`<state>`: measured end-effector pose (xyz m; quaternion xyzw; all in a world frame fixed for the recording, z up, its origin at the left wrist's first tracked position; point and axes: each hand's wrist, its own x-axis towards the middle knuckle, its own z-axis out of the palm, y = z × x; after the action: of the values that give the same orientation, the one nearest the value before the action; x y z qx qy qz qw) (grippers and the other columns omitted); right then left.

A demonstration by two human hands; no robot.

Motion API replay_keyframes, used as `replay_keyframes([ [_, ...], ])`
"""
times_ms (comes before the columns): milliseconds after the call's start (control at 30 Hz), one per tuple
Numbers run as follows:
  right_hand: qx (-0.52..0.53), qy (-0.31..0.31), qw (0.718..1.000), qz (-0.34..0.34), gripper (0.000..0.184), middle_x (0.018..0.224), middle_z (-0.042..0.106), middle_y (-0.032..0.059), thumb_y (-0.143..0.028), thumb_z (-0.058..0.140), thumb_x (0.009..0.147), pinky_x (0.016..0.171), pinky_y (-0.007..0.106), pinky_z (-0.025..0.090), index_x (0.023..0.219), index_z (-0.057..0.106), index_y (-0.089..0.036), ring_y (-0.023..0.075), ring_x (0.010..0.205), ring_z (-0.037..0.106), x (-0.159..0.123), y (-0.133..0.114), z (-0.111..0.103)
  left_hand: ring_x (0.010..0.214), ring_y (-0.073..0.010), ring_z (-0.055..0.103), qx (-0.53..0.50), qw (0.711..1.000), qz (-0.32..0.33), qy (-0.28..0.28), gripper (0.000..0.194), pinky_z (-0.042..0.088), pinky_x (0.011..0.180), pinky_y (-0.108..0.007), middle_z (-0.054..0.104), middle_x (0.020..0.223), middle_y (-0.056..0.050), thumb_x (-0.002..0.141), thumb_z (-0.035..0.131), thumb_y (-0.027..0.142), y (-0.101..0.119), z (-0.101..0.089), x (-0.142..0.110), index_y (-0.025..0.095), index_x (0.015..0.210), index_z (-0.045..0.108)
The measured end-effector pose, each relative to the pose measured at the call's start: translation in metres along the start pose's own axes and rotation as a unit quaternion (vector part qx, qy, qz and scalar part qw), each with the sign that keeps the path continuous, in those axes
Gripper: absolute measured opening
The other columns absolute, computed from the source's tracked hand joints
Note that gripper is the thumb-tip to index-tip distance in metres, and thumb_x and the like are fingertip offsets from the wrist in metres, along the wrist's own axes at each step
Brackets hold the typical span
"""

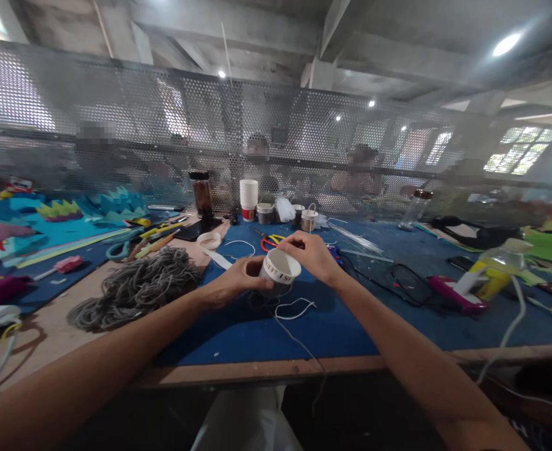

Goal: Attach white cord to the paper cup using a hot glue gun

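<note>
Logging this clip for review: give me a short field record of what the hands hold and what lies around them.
left hand: grips the side of the paper cup
right hand: fingers on the cup's far rim
cup: held above the blue mat, tilted toward the camera
near left: grey cord bundle
behind: scissors, stack of cups
under the cup: white string

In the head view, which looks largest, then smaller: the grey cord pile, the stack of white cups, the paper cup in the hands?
1. grey cord pile, clearly largest.
2 and 3. paper cup and stack of white cups: they look alike; the stack stands farther away, so I leave them unranked.
</note>
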<state>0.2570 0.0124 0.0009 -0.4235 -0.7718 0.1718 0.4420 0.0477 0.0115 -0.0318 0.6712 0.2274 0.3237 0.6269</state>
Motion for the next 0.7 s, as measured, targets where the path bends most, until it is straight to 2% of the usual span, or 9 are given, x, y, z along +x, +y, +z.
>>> replay_keyframes([
  [100,-0.080,-0.004,0.996,-0.044,0.016,0.089,0.068,0.0038,-0.031,0.059,0.089,0.076,0.028,0.046,0.086,0.069,-0.020,0.0152,0.080,0.062,-0.0009,-0.0011,-0.0026,0.105,-0.0296,0.063,-0.002,1.000,-0.007,0.002,0.054,0.045,0.092,-0.040,0.071,0.112,-0.014,0.068,0.078,0.024,-0.0021,-0.0010,-0.0003,0.014,0.120,0.065],
  [200,-0.122,-0.013,0.990,-0.067,0.016,0.091,0.067,0.0035,-0.030,0.057,0.091,0.077,0.028,0.044,0.086,0.069,-0.021,0.0152,0.082,0.061,-0.0011,-0.0024,-0.0044,0.108,-0.0304,0.062,-0.014,1.000,0.000,0.012,0.061,0.044,0.094,-0.041,0.069,0.115,-0.015,0.067,0.079,0.025,-0.0031,-0.0005,-0.0002,0.014,0.124,0.062],
  [300,-0.078,-0.014,0.995,-0.058,0.021,0.092,0.068,0.0040,-0.033,0.053,0.094,0.076,0.027,0.045,0.088,0.069,-0.020,0.0155,0.084,0.061,0.0005,-0.0011,-0.0046,0.110,-0.0295,0.061,-0.042,0.999,0.008,0.015,0.071,0.044,0.094,-0.041,0.066,0.121,-0.015,0.065,0.079,0.024,-0.0014,0.0001,-0.0001,0.016,0.132,0.055],
  [500,0.055,-0.056,0.996,0.037,0.023,0.085,0.071,0.0051,-0.036,0.057,0.089,0.070,0.028,0.048,0.088,0.068,-0.016,0.0160,0.076,0.063,0.0027,0.0002,-0.0043,0.105,-0.0283,0.062,-0.078,0.997,0.009,-0.015,0.070,0.044,0.092,-0.039,0.066,0.119,-0.017,0.066,0.078,0.025,0.0007,-0.0025,-0.0003,0.012,0.131,0.055],
  [600,0.063,-0.068,0.995,0.030,0.021,0.086,0.071,0.0059,-0.036,0.058,0.089,0.070,0.028,0.049,0.088,0.066,-0.016,0.0156,0.076,0.063,0.0011,-0.0014,-0.0037,0.099,-0.0260,0.064,-0.096,0.995,0.004,-0.022,0.066,0.045,0.088,-0.036,0.067,0.115,-0.016,0.066,0.078,0.024,-0.0022,-0.0041,0.0001,0.011,0.127,0.057],
  [700,0.021,-0.046,0.999,-0.001,0.019,0.089,0.071,0.0052,-0.035,0.057,0.089,0.072,0.028,0.049,0.088,0.066,-0.018,0.0157,0.079,0.064,-0.0009,-0.0037,-0.0032,0.094,-0.0255,0.065,-0.116,0.993,-0.011,-0.028,0.060,0.047,0.083,-0.035,0.068,0.113,-0.017,0.068,0.076,0.025,-0.0034,-0.0052,0.0007,0.010,0.124,0.059],
])
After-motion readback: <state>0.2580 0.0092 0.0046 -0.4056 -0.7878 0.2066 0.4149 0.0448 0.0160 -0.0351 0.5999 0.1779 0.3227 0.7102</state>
